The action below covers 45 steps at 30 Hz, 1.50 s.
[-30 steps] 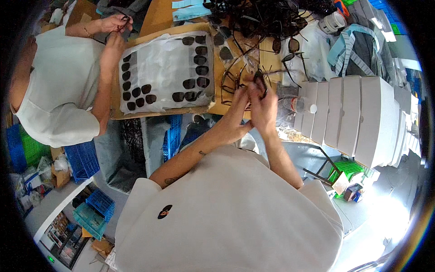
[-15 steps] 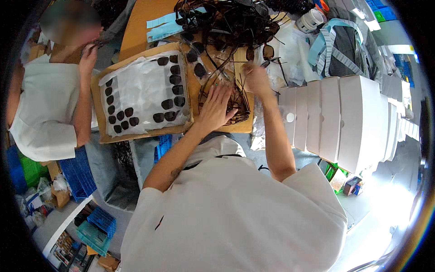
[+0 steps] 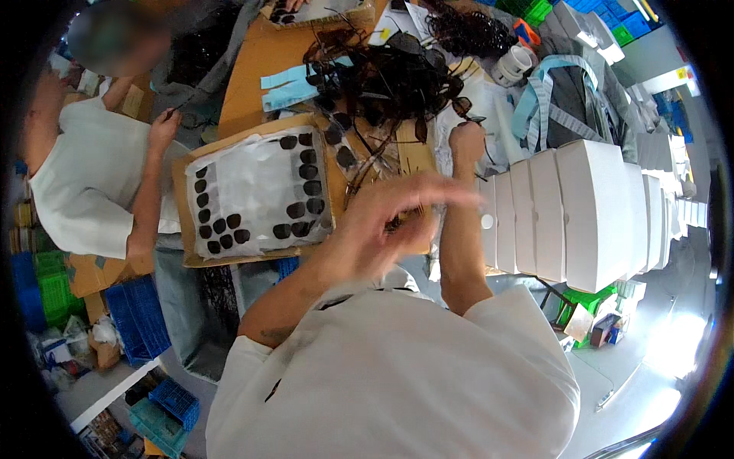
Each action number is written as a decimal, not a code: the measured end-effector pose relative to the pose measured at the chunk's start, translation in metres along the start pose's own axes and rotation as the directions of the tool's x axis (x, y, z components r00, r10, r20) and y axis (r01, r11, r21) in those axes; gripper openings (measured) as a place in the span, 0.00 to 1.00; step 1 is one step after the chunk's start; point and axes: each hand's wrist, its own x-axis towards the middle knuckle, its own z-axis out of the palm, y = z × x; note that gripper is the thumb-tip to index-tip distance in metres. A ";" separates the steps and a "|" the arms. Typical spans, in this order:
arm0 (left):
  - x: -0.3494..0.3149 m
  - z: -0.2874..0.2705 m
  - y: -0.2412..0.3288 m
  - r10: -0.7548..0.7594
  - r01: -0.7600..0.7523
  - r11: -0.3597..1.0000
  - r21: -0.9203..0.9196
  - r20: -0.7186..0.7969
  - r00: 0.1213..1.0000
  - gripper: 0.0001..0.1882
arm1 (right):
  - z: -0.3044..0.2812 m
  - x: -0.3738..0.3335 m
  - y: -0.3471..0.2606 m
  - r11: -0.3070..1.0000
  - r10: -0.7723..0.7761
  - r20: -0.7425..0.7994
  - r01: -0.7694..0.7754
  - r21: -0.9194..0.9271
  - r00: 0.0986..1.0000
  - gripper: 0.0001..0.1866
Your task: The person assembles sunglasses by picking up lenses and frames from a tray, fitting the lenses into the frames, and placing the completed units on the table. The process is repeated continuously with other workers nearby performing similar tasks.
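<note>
My right hand (image 3: 466, 144) is closed on a pair of sunglasses (image 3: 462, 106), whose dark lenses show just beyond the fist. Blurred by motion, my left hand (image 3: 390, 218) hovers over the near edge of the wooden table with fingers stretched to the right and thumb apart. Nothing shows in it. Partly hidden beneath it are thin brown glasses frames (image 3: 397, 222). Beyond both hands lies a tangled heap of dark sunglasses (image 3: 405, 73). To the left, a cardboard tray (image 3: 256, 258) lined with white paper holds rows of dark lenses (image 3: 310, 172).
A row of white boxes (image 3: 596, 214) stands at the right, below a grey bag (image 3: 612, 115) with pale blue straps. White cups (image 3: 512, 65) sit near the heap. At the left is another person (image 3: 99, 176) in white; a further hand (image 3: 294, 4) touches a far tray.
My left hand has lifted off the brown frames and swung right. My right hand has closed on sunglasses at the heap's right edge. The view has shifted, showing more of the far table.
</note>
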 end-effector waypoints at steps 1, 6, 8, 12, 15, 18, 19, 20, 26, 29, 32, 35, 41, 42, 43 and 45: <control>-0.006 -0.003 0.037 0.161 -0.151 0.981 -0.124 0.072 0.984 0.16 | -0.011 0.004 -0.005 1.000 -0.019 0.000 0.019 -0.023 1.000 0.14; -0.035 -0.016 0.148 0.416 -0.410 0.908 -0.088 0.314 0.853 0.17 | -0.052 0.002 -0.030 0.995 -0.041 -0.124 0.053 0.089 0.991 0.18; -0.048 -0.020 0.166 0.442 -0.454 0.890 -0.045 0.330 0.834 0.18 | -0.061 -0.004 -0.037 0.990 -0.094 -0.148 0.108 0.090 0.984 0.19; -0.076 -0.030 0.185 0.467 -0.512 0.854 0.086 0.305 0.830 0.19 | -0.077 -0.017 -0.052 0.959 -0.153 -0.357 0.226 0.173 0.921 0.23; -0.096 -0.043 0.203 0.471 -0.530 0.811 0.248 0.260 0.843 0.19 | -0.093 -0.028 -0.060 0.925 -0.255 -0.457 0.352 0.141 0.852 0.23; -0.116 -0.058 0.226 0.477 -0.505 0.730 0.460 0.188 0.859 0.20 | -0.108 -0.034 -0.061 0.877 -0.193 -0.528 0.387 0.285 0.827 0.17; -0.122 -0.062 0.231 0.481 -0.480 0.700 0.530 0.147 0.864 0.20 | -0.110 -0.036 -0.059 0.855 -0.186 -0.534 0.404 0.325 0.825 0.16; -0.131 -0.068 0.239 0.493 -0.447 0.649 0.616 0.108 0.863 0.20 | -0.109 -0.038 -0.057 0.832 -0.182 -0.534 0.419 0.364 0.825 0.15; -0.185 -0.100 0.268 0.570 -0.134 0.314 0.940 -0.074 0.818 0.22 | -0.058 -0.088 -0.057 0.326 -0.315 0.054 0.055 0.944 0.948 0.11; -0.205 -0.108 0.279 0.599 0.013 0.177 0.984 -0.118 0.792 0.23 | -0.047 -0.141 -0.077 0.312 -0.491 0.347 -0.210 0.927 0.799 0.10; -0.216 -0.107 0.281 0.640 0.123 0.093 0.988 -0.154 0.753 0.23 | -0.065 -0.191 -0.091 0.382 -0.536 0.553 -0.401 0.833 0.638 0.09; -0.226 -0.105 0.284 0.684 0.227 0.016 0.974 -0.176 0.708 0.24 | -0.073 -0.213 -0.122 0.212 -0.691 0.459 -0.452 0.867 0.558 0.08; -0.253 -0.100 0.271 0.778 0.309 -0.023 0.951 -0.178 0.603 0.26 | -0.074 -0.235 -0.140 0.172 -0.799 0.360 -0.390 0.905 0.482 0.07; -0.255 -0.097 0.261 0.805 0.311 -0.017 0.950 -0.172 0.568 0.26 | -0.075 -0.238 -0.143 0.131 -0.825 0.326 -0.404 0.905 0.461 0.08; -0.252 -0.094 0.246 0.837 0.307 0.006 0.952 -0.173 0.519 0.26 | -0.077 -0.244 -0.146 0.116 -0.840 0.309 -0.409 0.905 0.445 0.10; -0.239 -0.094 0.202 0.822 0.295 0.201 0.934 -0.325 0.467 0.27 | -0.081 -0.255 -0.153 0.122 -0.852 0.304 -0.403 0.907 0.427 0.10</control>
